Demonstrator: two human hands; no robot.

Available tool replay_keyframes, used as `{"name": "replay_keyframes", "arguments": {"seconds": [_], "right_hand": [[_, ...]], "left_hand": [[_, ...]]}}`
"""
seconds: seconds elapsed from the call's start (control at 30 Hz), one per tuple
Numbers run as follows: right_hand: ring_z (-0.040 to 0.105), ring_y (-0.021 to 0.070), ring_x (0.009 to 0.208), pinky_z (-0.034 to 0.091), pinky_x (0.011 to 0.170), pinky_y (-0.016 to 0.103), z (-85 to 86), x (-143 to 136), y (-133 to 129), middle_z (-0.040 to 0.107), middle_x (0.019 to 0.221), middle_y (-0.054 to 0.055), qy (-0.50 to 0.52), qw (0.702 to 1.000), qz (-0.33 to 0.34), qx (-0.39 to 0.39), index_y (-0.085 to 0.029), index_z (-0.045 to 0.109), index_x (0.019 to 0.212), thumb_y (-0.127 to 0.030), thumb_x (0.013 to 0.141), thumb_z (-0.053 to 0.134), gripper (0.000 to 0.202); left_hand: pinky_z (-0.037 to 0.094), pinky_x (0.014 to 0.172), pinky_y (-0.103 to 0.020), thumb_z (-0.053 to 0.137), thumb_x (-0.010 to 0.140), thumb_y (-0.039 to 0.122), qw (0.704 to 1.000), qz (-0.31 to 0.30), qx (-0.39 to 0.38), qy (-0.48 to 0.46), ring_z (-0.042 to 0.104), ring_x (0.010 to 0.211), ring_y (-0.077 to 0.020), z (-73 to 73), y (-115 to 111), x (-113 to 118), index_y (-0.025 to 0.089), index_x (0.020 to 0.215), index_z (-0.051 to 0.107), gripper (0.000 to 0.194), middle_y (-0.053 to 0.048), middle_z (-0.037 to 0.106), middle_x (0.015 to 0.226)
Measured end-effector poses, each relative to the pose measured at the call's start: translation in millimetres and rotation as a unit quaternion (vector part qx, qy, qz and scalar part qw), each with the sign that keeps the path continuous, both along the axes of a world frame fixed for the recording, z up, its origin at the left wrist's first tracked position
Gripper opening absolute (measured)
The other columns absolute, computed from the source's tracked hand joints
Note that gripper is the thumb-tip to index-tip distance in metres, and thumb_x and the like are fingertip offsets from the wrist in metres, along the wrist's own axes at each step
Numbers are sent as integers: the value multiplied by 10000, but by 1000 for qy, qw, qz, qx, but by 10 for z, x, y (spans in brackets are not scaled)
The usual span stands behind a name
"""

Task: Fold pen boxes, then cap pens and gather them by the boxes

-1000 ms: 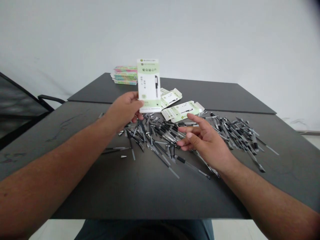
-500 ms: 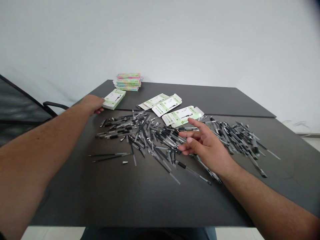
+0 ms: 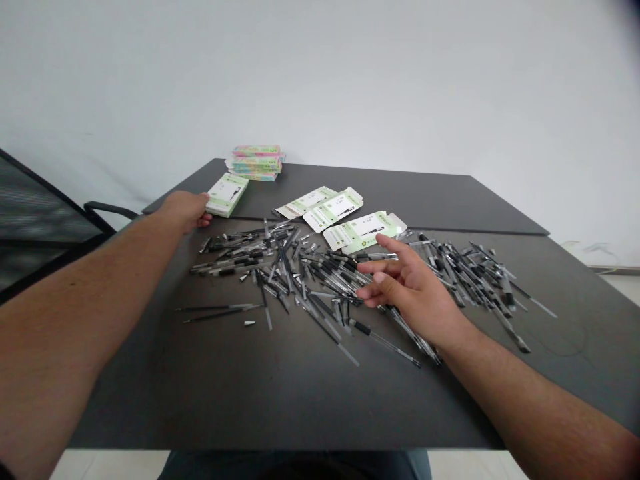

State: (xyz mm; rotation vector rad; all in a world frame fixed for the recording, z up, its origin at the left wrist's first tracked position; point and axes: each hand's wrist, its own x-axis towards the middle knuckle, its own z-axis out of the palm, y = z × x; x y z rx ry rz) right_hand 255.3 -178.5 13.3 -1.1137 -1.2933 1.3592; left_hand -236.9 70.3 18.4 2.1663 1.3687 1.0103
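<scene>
At the far left of the table, my left hand grips the near-left edge of a white and green pen box, thumb at its side; some fingers are hidden. My right hand hovers over or rests on the pile of pens, which one I cannot tell. Its fingers are spread and hold nothing. Clear pens with black grips lie tangled with loose refills. A small silver pen tip lies apart near the front. Behind the pile are flattened green and white boxes.
A stack of pink, yellow and green boxes stands at the back left. More pens are heaped on the right of the dark table. A black mesh chair is by the left edge, and a white wall rises behind.
The pen box has shifted slightly left and away from me in my left hand. My right hand has hardly moved.
</scene>
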Motion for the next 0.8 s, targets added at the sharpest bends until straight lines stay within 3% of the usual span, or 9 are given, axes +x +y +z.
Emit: {"name": "replay_keyframes", "arguments": {"seconds": [0.13, 0.2, 0.33, 0.43, 0.5, 0.57, 0.67, 0.73, 0.8], "right_hand": [[845, 202, 859, 753, 752, 408, -5, 10, 6, 781, 1403, 156, -11, 1000, -2, 10, -255, 448, 1752, -467, 1025, 868, 866], [815, 175, 812, 735, 703, 384, -19, 16, 13, 752, 1463, 166, -25, 999, -2, 21, -259, 495, 1723, -481, 1017, 881, 834], [768, 143, 758, 688, 632, 348, -62, 33, 9, 688, 1594, 191, -42, 997, 2, 66, -292, 527, 1711, -601, 1018, 889, 841], [744, 157, 756, 661, 623, 354, -76, 57, -16, 713, 1577, 168, -64, 990, 3, 123, -328, 556, 1681, -646, 993, 914, 838], [762, 215, 797, 685, 683, 406, -56, 80, -35, 813, 1358, 127, -120, 979, 6, 163, -315, 674, 1557, -638, 1039, 867, 641], [818, 303, 955, 727, 864, 512, -10, 101, -49, 855, 1155, 112, -200, 953, -4, 227, -296, 778, 1392, -584, 1113, 774, 401], [815, 365, 1268, 670, 1155, 628, 69, 120, -51, 873, 1301, 129, -270, 886, -30, 376, -294, 805, 1350, -400, 1094, 785, 278], [812, 350, 1322, 656, 1205, 623, 96, 125, -42, 872, 1370, 124, -281, 857, -27, 431, -307, 802, 1378, -309, 1067, 793, 311], [812, 331, 1346, 660, 1217, 609, 92, 127, -31, 872, 1401, 115, -295, 847, -26, 442, -322, 803, 1390, -249, 1068, 761, 332]], "left_hand": [[716, 977, -470, 759, 1165, 462, 988, 93, -78, -93, 793, 1102, -247, 125, -293, 285, 168, 1465, 718, 422, -122, 783, 1357], [732, 850, -492, 537, 1250, 403, 983, 90, -102, -120, 755, 883, -200, 177, -579, 550, 83, 1391, 684, 379, -166, 835, 1193], [764, 757, -433, 669, 1167, 476, 981, 13, -130, -141, 833, 981, -265, 181, -1334, 1261, 140, 1403, 713, 413, -171, 865, 1253], [775, 713, -425, 692, 1119, 486, 978, -105, -138, -115, 858, 1006, -291, 125, -1794, 1728, 178, 1421, 730, 433, -151, 857, 1273], [771, 726, -439, 671, 1100, 396, 983, -147, -93, -50, 860, 996, -294, 104, -1959, 1927, 192, 1404, 751, 375, -155, 853, 1274], [770, 874, -516, 663, 1065, 325, 988, -148, -2, 43, 851, 1091, -331, 113, -2029, 2044, 183, 1359, 785, 349, -170, 848, 1281], [713, 1100, -578, 667, 1064, 293, 980, -126, 117, 100, 804, 1302, -369, 162, -2070, 2133, 180, 1439, 765, 403, -187, 823, 1405], [667, 1206, -570, 687, 1076, 259, 970, -129, 187, 86, 769, 1402, -361, 181, -2120, 2171, 201, 1526, 717, 454, -182, 799, 1495], [640, 1256, -550, 710, 1074, 192, 954, -146, 251, 74, 763, 1425, -340, 169, -2197, 2199, 234, 1573, 679, 501, -166, 799, 1513]]}}
